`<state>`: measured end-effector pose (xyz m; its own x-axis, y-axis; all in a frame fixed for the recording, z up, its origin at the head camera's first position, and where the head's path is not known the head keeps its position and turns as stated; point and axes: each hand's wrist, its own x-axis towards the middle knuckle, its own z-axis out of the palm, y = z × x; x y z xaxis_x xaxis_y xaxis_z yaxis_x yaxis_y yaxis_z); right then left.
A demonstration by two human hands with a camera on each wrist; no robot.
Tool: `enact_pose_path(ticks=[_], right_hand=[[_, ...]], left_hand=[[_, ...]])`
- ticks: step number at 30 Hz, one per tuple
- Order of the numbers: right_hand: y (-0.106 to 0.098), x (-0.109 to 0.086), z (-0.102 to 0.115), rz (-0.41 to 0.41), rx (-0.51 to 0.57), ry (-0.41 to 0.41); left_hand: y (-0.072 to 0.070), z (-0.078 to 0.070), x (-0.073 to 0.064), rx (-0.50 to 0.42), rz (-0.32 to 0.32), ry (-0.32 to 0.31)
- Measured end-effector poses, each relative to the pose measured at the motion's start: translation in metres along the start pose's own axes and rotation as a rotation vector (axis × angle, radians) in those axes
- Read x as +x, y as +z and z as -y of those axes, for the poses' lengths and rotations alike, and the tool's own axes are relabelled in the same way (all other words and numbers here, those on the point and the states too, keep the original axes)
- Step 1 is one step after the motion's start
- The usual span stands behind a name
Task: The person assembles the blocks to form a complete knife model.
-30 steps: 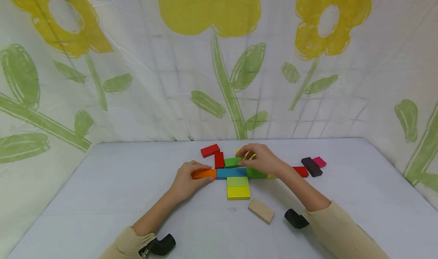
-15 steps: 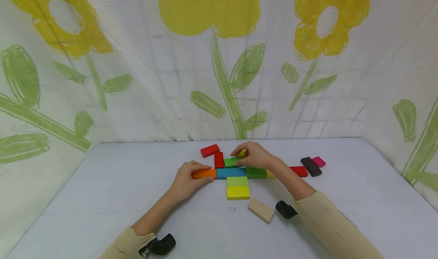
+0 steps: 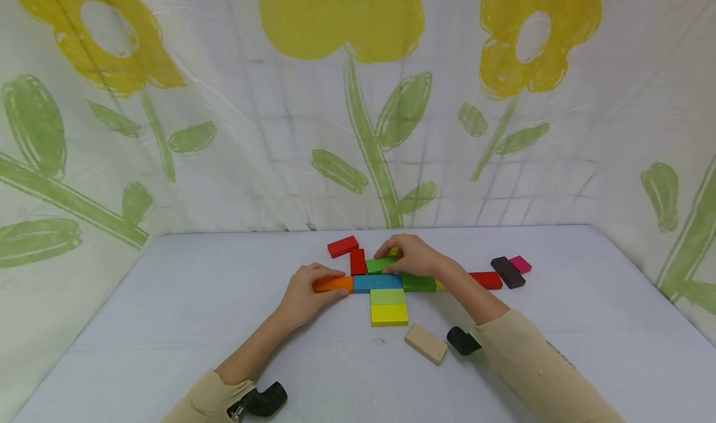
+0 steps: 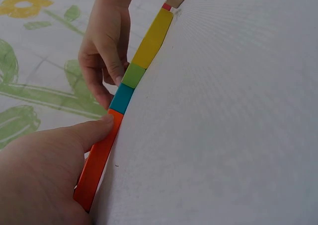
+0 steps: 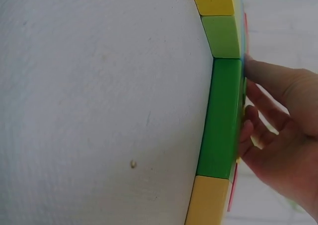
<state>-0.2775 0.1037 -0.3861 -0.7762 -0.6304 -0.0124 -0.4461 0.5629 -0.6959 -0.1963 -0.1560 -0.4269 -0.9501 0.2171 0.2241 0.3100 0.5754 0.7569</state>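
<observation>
Blocks and hands on a white bench [image 3: 184, 323], read from left to right; 12 o'clock is the far side. The left hand [image 3: 306, 292] is clamped on the orange block [image 3: 332, 284] — the left end of the row — with thumb and fingers on opposite sides. Just beyond, at 1 o'clock, lies a slanted red block [image 3: 343, 246]; next, a second red block [image 3: 358, 262] points roughly to 12. The blue block [image 3: 377, 283] adjoins the orange block at 3 o'clock. Above it, at 12, lies the green block [image 3: 381, 264], beside the second red block. At the blue block's 6 o'clock come a light green block [image 3: 387, 296] and, touching it, a yellow block [image 3: 390, 315]. The right hand [image 3: 414, 255] pinches the green block, thumb near and forefinger far; a yellow piece [image 3: 394, 251] shows partly behind its fingers. The two hands are apart. Towards 3 o'clock the row runs on through a dark green block [image 3: 419, 282] and a tan block [image 3: 440, 284], partly hidden by the forearm. A bare wooden block [image 3: 426, 343] lies at 5 o'clock from the yellow block. Farthest right — a third red block [image 3: 485, 280], a dark block [image 3: 508, 272] and a pink block [image 3: 520, 264].
</observation>
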Motion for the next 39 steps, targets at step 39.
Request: enact_pose_path(ticks=[39], right_hand=[[0.017, -0.072, 0.046, -0.045, 0.068, -0.137]], left_hand=[[0.000, 0.002, 0.000, -0.003, -0.010, 0.036]])
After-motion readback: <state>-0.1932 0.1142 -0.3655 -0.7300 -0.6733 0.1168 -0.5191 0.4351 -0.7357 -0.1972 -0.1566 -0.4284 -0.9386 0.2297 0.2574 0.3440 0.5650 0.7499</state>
